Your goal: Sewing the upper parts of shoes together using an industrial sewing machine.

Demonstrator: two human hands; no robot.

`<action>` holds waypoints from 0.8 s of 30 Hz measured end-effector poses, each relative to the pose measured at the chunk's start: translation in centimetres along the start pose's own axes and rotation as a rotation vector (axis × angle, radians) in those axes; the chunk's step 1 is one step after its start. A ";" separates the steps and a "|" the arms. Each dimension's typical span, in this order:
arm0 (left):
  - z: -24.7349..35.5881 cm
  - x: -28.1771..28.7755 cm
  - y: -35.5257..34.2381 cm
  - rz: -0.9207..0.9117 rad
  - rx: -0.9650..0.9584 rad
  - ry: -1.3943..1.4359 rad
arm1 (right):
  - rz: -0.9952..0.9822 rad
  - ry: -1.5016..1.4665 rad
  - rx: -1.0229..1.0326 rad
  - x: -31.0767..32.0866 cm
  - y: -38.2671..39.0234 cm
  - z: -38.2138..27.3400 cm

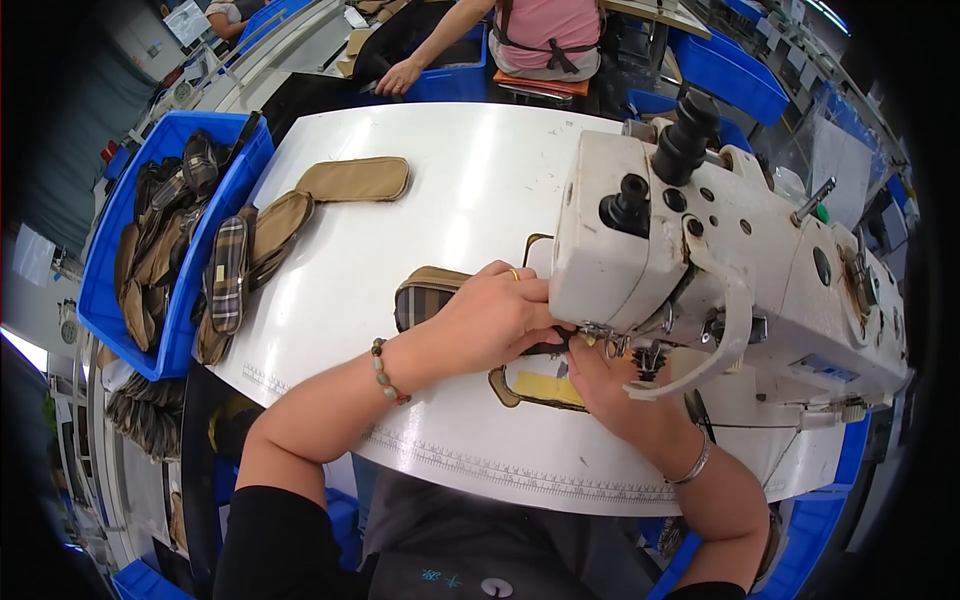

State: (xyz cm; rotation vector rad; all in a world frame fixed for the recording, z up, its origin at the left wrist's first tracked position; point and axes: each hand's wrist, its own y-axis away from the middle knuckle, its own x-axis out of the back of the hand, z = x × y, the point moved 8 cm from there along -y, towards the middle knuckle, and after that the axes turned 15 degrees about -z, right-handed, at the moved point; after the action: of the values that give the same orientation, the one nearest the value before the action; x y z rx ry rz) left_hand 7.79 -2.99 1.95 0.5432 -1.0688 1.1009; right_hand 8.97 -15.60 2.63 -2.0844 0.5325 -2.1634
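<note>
Curving along the near edge of the white table, a ruler scale faces us. Our right hand, a silver bracelet at its wrist, reaches in beside a yellow panel; its fingertips meet a dark piece, but we cannot tell whether they grip it. Our left hand pinches that piece narrowly, right by the head of the white sewing machine. Next to this hand we see a plaid pad. Farther left, overlapping pads lie against a blue bin full of similar ones, and a tan pad lies flat. Beyond the table sits a co-worker in pink, one arm outstretched.
</note>
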 end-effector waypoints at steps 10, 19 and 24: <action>-0.2 0.3 -0.1 -0.025 0.048 0.083 | -0.139 0.214 0.029 -2.5 1.3 -1.3; 1.1 0.5 0.0 0.018 -0.019 -0.133 | -0.239 0.204 0.001 -1.8 0.9 -2.7; 1.2 0.9 0.2 0.086 -0.038 -0.153 | -0.177 0.165 0.007 -0.3 0.7 -2.8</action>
State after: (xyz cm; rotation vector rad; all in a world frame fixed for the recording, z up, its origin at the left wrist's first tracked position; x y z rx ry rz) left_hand 7.18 -3.46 3.19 0.5621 -1.2539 1.1257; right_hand 6.12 -15.66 2.10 -2.0314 0.3648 -2.4468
